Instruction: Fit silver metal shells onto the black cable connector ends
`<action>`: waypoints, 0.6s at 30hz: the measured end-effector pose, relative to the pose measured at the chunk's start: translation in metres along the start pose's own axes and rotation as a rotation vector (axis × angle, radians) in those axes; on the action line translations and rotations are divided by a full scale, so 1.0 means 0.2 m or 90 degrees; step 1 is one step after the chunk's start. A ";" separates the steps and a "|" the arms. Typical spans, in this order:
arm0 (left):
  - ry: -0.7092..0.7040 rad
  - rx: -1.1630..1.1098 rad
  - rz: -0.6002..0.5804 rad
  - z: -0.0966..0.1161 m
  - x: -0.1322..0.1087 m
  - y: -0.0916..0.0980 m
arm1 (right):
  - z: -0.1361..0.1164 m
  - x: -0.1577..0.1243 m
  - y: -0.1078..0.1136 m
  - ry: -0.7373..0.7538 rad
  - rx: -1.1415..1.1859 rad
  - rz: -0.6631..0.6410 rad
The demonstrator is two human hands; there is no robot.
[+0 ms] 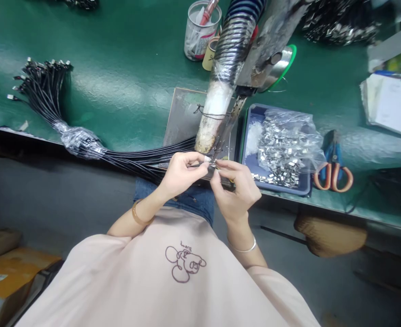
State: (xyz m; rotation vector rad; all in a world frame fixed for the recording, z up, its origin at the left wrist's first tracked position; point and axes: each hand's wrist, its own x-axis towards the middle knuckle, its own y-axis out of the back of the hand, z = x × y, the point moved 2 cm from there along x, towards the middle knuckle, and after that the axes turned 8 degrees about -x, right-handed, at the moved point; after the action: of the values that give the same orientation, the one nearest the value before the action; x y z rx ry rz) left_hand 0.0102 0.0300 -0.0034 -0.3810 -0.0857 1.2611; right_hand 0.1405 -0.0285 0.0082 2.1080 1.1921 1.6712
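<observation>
My left hand (186,171) is closed in a pinch around the end of a thin black cable, close to the table's front edge. Against it, my right hand (236,184) pinches a small silvery metal connector (213,163); its finer details are too small to make out. Both sets of fingertips meet just under the tip of a narrow metal tool (230,119) hanging from a stand. From the left, a bundle of black cables (132,156) runs toward my hands, tied with clear plastic wrap (81,141). Metal plugs (47,66) cap its far ends.
A ribbed hose with a pale nozzle (215,102) hangs over the work spot. Right of my hands sits a blue tray (302,187) of small metal connectors (282,154). Orange-handled pliers (333,170) lie beyond it. A can of pens (200,34) stands behind.
</observation>
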 end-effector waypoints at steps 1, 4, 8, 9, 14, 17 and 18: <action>0.000 0.007 -0.002 0.00 0.00 0.00 | 0.00 0.00 0.00 0.002 -0.002 -0.001; 0.002 0.022 -0.016 -0.02 0.00 0.01 | 0.01 -0.01 0.00 0.010 0.000 -0.007; 0.005 0.026 -0.032 -0.02 0.00 0.01 | 0.02 -0.01 -0.01 0.008 0.006 -0.010; 0.002 0.028 -0.033 -0.01 0.00 0.01 | 0.02 -0.01 -0.01 0.007 0.005 -0.009; -0.014 0.048 -0.005 0.02 -0.02 -0.01 | 0.02 0.00 -0.02 0.004 0.001 -0.004; -0.020 0.059 0.000 0.03 -0.03 -0.01 | 0.01 0.00 -0.01 0.000 -0.011 -0.005; -0.020 0.062 0.000 0.04 -0.03 -0.02 | 0.01 0.00 -0.01 -0.001 -0.016 -0.008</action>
State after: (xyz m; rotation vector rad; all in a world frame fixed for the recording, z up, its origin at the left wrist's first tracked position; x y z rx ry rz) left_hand 0.0094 0.0255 0.0051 -0.2773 -0.0501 1.2662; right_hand 0.1420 -0.0265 0.0068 2.0827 1.1755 1.6699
